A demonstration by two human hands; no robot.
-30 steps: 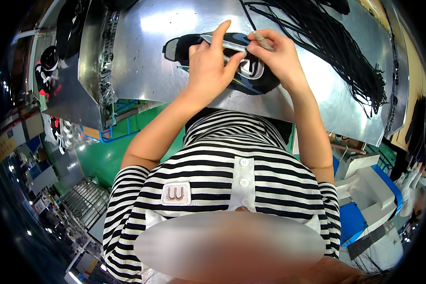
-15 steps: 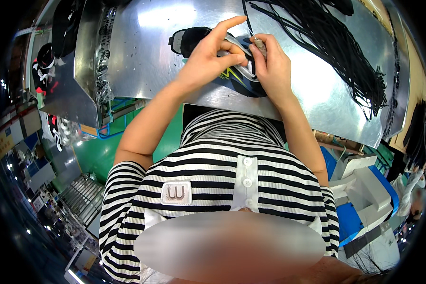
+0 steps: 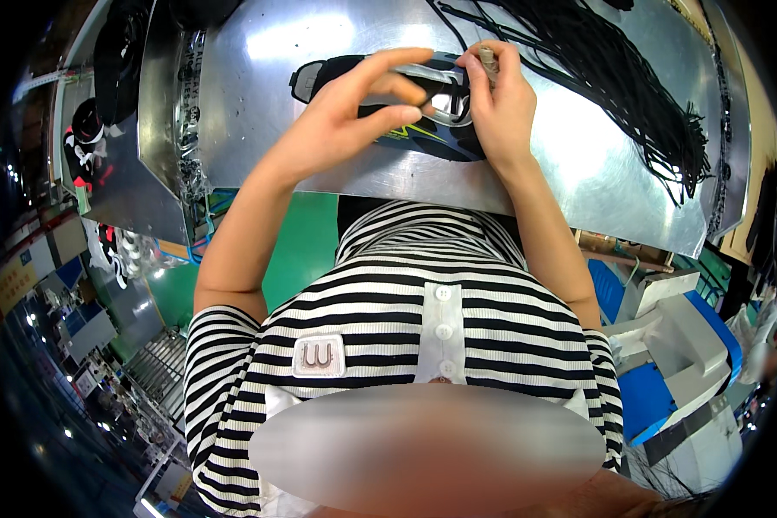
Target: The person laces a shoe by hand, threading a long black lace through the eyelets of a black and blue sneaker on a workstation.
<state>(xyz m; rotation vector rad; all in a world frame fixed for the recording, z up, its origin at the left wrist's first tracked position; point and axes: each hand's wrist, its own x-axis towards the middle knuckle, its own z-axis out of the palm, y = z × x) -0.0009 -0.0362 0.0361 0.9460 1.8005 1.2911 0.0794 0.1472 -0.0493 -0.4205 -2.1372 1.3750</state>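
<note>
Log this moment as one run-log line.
left hand: on black sneaker upper | right hand: pinching its lace area | surface: shiny metal table | nearby: black lace bundle

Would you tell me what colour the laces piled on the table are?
Black: the laces lie in a loose bundle on the shiny metal table, clearest in the head view.

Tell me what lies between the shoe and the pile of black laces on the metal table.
Only bare metal table shows in the head view between the shoe and the black laces; the right hand covers the shoe's near end.
</note>
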